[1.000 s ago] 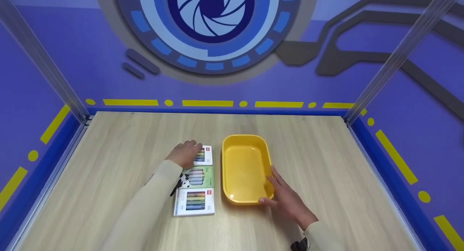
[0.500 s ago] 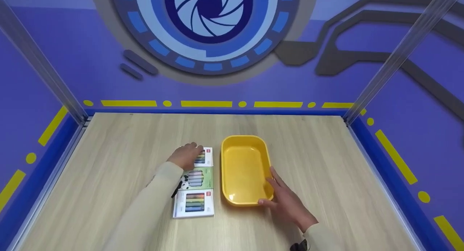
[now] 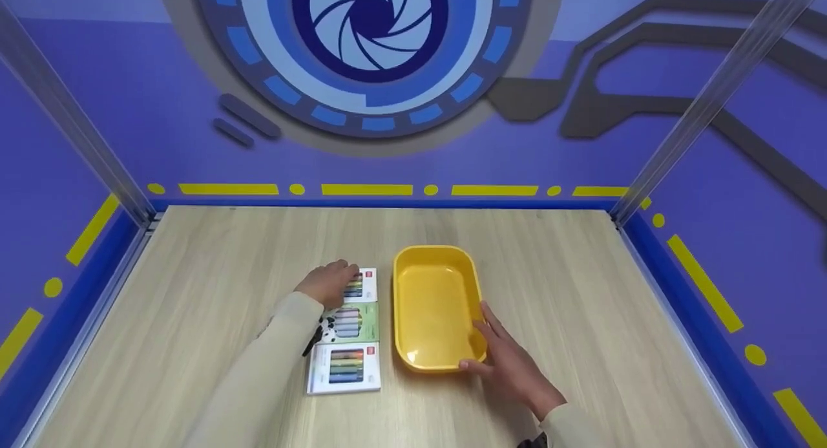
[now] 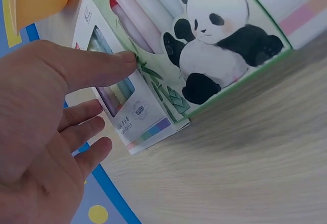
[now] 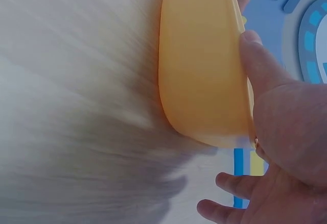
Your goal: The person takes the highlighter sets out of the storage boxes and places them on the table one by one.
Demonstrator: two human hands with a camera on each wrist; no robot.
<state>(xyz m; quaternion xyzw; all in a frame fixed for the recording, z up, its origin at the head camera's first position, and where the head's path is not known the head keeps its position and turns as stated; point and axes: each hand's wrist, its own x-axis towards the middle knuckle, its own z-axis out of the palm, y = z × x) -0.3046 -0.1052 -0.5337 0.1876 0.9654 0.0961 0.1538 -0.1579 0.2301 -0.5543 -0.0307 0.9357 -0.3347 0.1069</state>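
Observation:
My left hand straddles the farthest white highlighter box, covering its left half. In the left wrist view the thumb lies along the seam beside the green panda-print highlighter box, and the other fingers bend toward the white box's far edge; the index finger is hidden. Nearest my body lies another white highlighter box, in line with those two. Just right of the row stands a yellow plastic basin, with nothing inside. My right hand holds its near right corner, thumb at the rim and a finger over the inside.
Everything sits on a light wood-grain table. A purple wall with yellow dashes closes off the back, and side panels rise at left and right. Metal posts stand at the back corners.

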